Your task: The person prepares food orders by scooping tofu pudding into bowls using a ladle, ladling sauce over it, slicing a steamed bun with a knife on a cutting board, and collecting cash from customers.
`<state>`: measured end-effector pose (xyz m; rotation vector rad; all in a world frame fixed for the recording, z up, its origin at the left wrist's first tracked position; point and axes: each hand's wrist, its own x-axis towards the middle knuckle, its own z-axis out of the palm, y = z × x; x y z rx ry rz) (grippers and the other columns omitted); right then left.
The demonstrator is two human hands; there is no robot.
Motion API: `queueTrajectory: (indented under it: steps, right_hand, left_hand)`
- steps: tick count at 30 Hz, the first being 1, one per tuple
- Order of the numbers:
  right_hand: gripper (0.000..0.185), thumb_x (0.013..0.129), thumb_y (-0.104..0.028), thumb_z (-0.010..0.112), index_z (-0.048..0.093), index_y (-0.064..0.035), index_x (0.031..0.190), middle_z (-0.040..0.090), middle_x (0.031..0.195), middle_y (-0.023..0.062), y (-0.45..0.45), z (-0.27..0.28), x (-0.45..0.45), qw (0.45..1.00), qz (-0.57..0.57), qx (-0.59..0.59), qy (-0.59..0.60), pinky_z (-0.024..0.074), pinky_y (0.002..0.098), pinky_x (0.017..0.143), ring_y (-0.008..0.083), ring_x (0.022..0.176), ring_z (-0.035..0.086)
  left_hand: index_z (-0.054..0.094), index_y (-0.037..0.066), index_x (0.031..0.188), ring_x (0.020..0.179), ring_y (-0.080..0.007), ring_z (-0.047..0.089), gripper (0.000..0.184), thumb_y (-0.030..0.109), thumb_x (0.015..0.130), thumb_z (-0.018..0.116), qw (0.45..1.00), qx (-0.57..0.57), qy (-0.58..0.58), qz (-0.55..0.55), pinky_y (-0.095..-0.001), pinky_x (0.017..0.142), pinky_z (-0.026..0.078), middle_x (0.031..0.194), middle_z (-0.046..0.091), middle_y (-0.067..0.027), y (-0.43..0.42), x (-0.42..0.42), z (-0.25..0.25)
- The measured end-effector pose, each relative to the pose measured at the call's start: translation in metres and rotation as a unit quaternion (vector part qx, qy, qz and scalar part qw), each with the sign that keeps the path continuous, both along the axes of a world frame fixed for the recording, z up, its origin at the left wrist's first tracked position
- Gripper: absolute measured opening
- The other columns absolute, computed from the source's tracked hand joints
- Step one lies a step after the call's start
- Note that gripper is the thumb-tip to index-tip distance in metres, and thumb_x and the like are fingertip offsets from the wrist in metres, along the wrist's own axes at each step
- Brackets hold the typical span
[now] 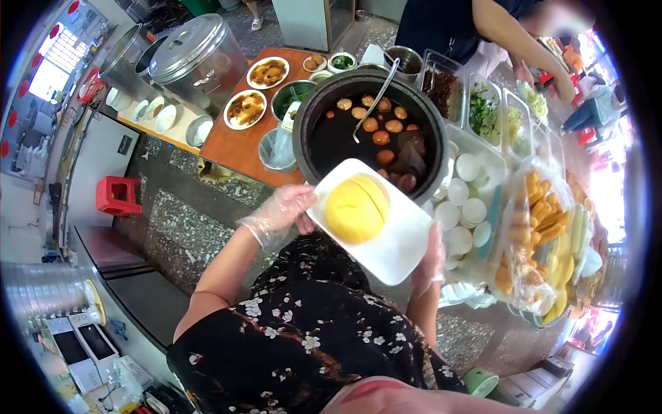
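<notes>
Two gloved hands: the left hand (pixel 281 210) and the right hand (pixel 433 255) carry a white tray (pixel 396 255) between them, in front of the body.
Left arm: bent at the elbow, forearm slanting up and inward; the back of the hand shows.
Left fingers: clamped on the tray's left end, the thumb side at the edge and other fingertips curled just below it.
Right arm: forearm rising steeply at the far side of the body, partly hidden by the dark flowered top (pixel 296 331).
Right fingers: set against the tray's right edge, pointing upward along it; how far they reach underneath, I cannot tell.
Yellow food: one rounded yellow piece (pixel 357 209) lies on the tray, nearer the left hand, with a slit line along its right part.
Tray: slanting in view, its upper end overlapping the near rim of a dark pot (pixel 301 127); whether they touch, I cannot tell.
Pot: brown eggs (pixel 380 138) in dark liquid, with a ladle (pixel 374 103) leaning inside.
Beside the pot: an orange-brown desk (pixel 234 153) with two plates of sauced food (pixel 256 92) on the left; a clear bin of round white items (pixel 467 167) on the right.
Top right: a co-worker (pixel 441 27) in dark clothing, one arm stretched out over the food containers (pixel 485 110).
</notes>
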<state>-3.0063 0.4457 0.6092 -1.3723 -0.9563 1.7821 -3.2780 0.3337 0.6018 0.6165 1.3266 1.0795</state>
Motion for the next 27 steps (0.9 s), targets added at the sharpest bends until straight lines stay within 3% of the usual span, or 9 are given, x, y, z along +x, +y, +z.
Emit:
queueTrajectory:
  steps: [1,2,5,11,15,18,21,23,27]
  right_hand:
    - [0.045,0.096,-0.038,0.039,0.055,0.002,0.109,0.062,0.093,0.0115,0.002,0.007,-0.011,0.998,0.035,0.039,-0.033,0.0487,0.0313,0.069,0.0214,0.078,0.059]
    - [0.048,0.096,-0.043,0.036,0.056,-0.0006,0.108,0.062,0.09,0.0115,0.002,0.0,-0.022,0.967,0.084,0.211,-0.111,0.0481,0.0299,0.064,0.0198,0.073,0.059]
    - [0.048,0.095,-0.044,0.036,0.055,-0.0025,0.11,0.063,0.084,0.0116,-0.002,0.013,-0.056,0.991,0.079,0.075,0.077,0.0459,0.0279,0.059,0.018,0.066,0.058]
    - [0.038,0.095,-0.031,0.036,0.057,-0.0005,0.097,0.062,0.069,0.0101,-0.028,0.019,-0.153,0.973,0.027,0.213,-0.082,0.0417,0.0242,0.051,0.0154,0.057,0.055]
    - [0.04,0.096,-0.032,0.035,0.058,0.0005,0.094,0.061,0.068,0.0109,-0.046,0.002,-0.242,0.98,-0.018,0.192,-0.051,0.0459,0.0279,0.053,0.0177,0.056,0.057]
    - [0.043,0.094,-0.038,0.039,0.058,0.0005,0.093,0.061,0.067,0.0134,-0.053,-0.006,-0.317,0.994,-0.105,0.015,0.026,0.047,0.03,0.055,0.0217,0.057,0.058]
    - [0.043,0.095,-0.038,0.038,0.056,0.0006,0.094,0.061,0.067,0.0137,-0.061,-0.012,-0.36,0.994,-0.058,-0.066,0.064,0.047,0.0317,0.056,0.0215,0.06,0.059]
    - [0.043,0.095,-0.038,0.038,0.056,0.0004,0.094,0.06,0.067,0.0133,-0.063,-0.016,-0.381,0.993,-0.091,-0.064,0.044,0.0469,0.0317,0.056,0.0212,0.061,0.059]
    - [0.042,0.096,-0.038,0.037,0.056,0.0,0.095,0.06,0.069,0.0126,-0.074,-0.013,-0.403,0.985,-0.165,-0.048,0.002,0.0468,0.0313,0.058,0.0206,0.063,0.059]
  left_hand:
    - [0.058,0.0,0.107,0.054,-0.0117,0.061,0.032,0.029,0.093,0.052,1.0,-0.004,0.002,0.029,-0.0223,0.048,0.051,0.074,0.064,-0.0055,-0.002,-0.008,0.001]
    - [0.058,-0.001,0.106,0.053,-0.012,0.061,0.031,0.027,0.092,0.053,0.999,0.002,0.007,0.044,-0.0224,0.048,0.052,0.073,0.064,-0.0065,-0.003,-0.02,0.0]
    - [0.058,-0.003,0.102,0.057,-0.0144,0.063,0.03,0.025,0.093,0.051,0.993,0.004,0.045,0.112,-0.0243,0.053,0.055,0.073,0.065,-0.0093,0.004,-0.068,-0.001]
    - [0.058,-0.003,0.1,0.058,-0.0128,0.061,0.024,0.015,0.092,0.046,0.966,0.111,0.095,0.214,-0.024,0.054,0.052,0.076,0.064,-0.0095,0.065,-0.246,-0.035]
    - [0.058,-0.004,0.098,0.058,-0.0143,0.062,0.021,0.011,0.09,0.046,0.958,0.148,0.081,0.231,-0.0243,0.053,0.052,0.076,0.065,-0.0108,0.136,-0.381,-0.075]
    - [0.055,-0.004,0.107,0.066,-0.0151,0.064,0.024,0.013,0.094,0.045,0.958,0.144,0.106,0.223,-0.0249,0.058,0.055,0.087,0.065,-0.0115,0.194,-0.474,-0.131]
    - [0.056,-0.004,0.105,0.063,-0.0156,0.064,0.023,0.011,0.093,0.044,0.963,0.127,0.086,0.223,-0.0245,0.055,0.054,0.084,0.065,-0.0122,0.238,-0.529,-0.161]
    - [0.059,0.001,0.098,0.055,-0.0139,0.059,0.016,0.008,0.089,0.049,0.949,0.071,0.021,0.307,-0.0254,0.045,0.048,0.075,0.063,-0.0087,0.266,-0.547,-0.185]
    - [0.06,0.003,0.091,0.057,-0.0161,0.058,0.009,0.007,0.084,0.055,0.94,0.051,-0.023,0.337,-0.0274,0.048,0.047,0.076,0.062,-0.0084,0.313,-0.576,-0.276]
